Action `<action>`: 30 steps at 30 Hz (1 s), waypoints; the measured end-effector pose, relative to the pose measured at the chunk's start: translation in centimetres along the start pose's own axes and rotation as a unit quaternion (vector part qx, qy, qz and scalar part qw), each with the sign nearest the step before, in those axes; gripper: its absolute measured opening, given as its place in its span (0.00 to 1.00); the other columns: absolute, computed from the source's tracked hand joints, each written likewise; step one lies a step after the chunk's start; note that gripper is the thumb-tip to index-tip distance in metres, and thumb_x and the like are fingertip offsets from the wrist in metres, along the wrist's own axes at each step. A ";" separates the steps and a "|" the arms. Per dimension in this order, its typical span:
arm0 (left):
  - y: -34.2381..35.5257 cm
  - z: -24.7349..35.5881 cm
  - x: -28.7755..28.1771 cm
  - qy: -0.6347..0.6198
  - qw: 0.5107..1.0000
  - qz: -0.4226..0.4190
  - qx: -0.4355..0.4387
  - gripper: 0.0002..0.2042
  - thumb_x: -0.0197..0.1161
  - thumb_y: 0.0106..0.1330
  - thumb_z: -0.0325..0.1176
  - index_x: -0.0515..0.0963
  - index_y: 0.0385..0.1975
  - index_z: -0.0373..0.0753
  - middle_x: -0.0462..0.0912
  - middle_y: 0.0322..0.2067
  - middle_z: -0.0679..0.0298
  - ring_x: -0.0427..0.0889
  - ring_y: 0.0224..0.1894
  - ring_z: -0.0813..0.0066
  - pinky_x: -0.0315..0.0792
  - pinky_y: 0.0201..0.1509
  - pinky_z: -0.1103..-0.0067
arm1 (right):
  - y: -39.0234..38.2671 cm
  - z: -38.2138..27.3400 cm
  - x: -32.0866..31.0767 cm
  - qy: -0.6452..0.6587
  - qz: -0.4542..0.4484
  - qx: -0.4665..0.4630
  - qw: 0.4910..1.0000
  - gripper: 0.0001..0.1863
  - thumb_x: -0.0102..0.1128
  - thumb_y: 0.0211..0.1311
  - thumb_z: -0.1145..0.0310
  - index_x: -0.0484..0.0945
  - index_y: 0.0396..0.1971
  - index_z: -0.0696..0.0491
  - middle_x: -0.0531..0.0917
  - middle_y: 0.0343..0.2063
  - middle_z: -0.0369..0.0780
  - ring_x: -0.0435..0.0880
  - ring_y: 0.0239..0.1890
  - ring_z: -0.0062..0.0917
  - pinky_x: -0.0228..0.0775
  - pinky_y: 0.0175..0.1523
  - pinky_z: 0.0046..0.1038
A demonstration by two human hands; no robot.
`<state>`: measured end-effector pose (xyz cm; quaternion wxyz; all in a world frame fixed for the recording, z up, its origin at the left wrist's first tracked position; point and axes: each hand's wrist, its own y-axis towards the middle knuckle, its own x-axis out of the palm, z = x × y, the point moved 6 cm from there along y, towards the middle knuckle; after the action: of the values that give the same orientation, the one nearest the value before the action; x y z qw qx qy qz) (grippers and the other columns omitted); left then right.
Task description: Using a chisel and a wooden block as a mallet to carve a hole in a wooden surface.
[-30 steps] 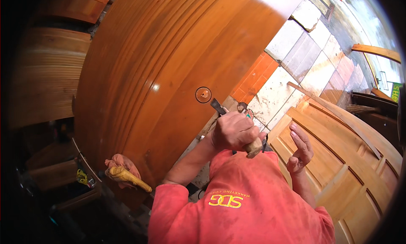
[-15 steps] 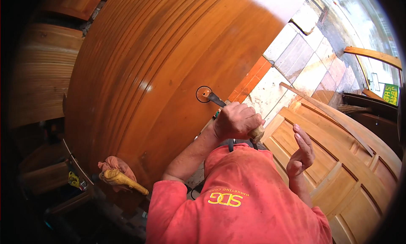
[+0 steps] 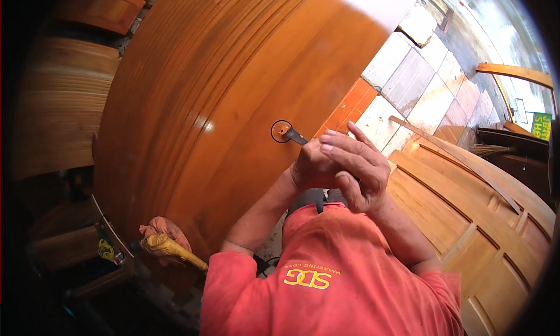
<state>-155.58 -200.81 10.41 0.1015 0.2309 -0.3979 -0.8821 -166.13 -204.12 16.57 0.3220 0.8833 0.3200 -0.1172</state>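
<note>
Power tool point(image 3: 175, 251) lies at eight o'clock. Wooden panel point(image 3: 221, 132) bears a dark-ringed circle point(image 3: 280, 128) at twelve; chisel point(image 3: 297, 138) tip overlaps this circle. Left hand point(image 3: 310, 165) grips the chisel; right hand point(image 3: 368, 170), open, overlaps the left, contact unclear. Panelled door point(image 3: 461, 231) at four.

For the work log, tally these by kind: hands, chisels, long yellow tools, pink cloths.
Left hand and right hand: 2
Chisel: 1
Long yellow tool: 1
Pink cloth: 1
Total: 5
</note>
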 end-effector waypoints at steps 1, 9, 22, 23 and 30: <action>-0.3 0.1 -0.2 0.041 0.999 0.017 -0.004 0.11 0.74 0.60 0.40 0.77 0.30 0.46 0.71 0.20 0.67 0.75 0.19 0.69 0.67 0.21 0.72 | -0.8 0.3 -0.6 0.003 0.013 0.027 1.000 0.23 0.66 0.63 0.64 0.86 0.56 0.58 0.87 0.56 0.50 0.86 0.62 0.43 0.63 0.76 0.49; -1.8 -0.7 1.7 0.139 0.979 -0.149 0.018 0.09 0.75 0.54 0.35 0.79 0.29 0.47 0.76 0.23 0.71 0.78 0.22 0.74 0.69 0.24 0.74 | -4.7 1.4 -2.9 0.078 0.086 0.069 0.991 0.23 0.51 0.77 0.57 0.85 0.53 0.60 0.89 0.52 0.52 0.87 0.59 0.47 0.70 0.71 0.51; -3.1 -1.7 2.0 0.101 0.994 -0.034 -0.029 0.05 0.67 0.58 0.34 0.77 0.29 0.48 0.71 0.21 0.70 0.73 0.21 0.72 0.65 0.24 0.74 | -5.2 5.1 0.8 0.206 0.101 0.177 0.957 0.28 0.43 0.80 0.56 0.87 0.49 0.64 0.90 0.48 0.50 0.88 0.55 0.43 0.67 0.74 0.51; -0.9 -0.5 1.8 0.148 0.987 -0.054 -0.005 0.05 0.67 0.58 0.34 0.76 0.28 0.48 0.70 0.21 0.69 0.73 0.20 0.71 0.65 0.23 0.73 | -5.3 5.0 0.1 0.196 0.119 0.155 0.961 0.28 0.43 0.79 0.57 0.87 0.49 0.64 0.90 0.47 0.51 0.89 0.55 0.43 0.67 0.74 0.51; -2.3 -1.3 2.2 0.215 0.964 -0.156 -0.010 0.10 0.72 0.58 0.37 0.75 0.26 0.47 0.70 0.19 0.69 0.74 0.20 0.70 0.65 0.23 0.72 | -10.3 4.8 -9.4 0.135 0.275 0.124 0.944 0.32 0.37 0.82 0.52 0.88 0.44 0.61 0.91 0.45 0.51 0.88 0.56 0.44 0.65 0.73 0.58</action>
<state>-156.87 -200.95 7.20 0.0482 0.4730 -0.3170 -0.8207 -179.97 -205.72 11.69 0.1838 0.9774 0.0875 0.0574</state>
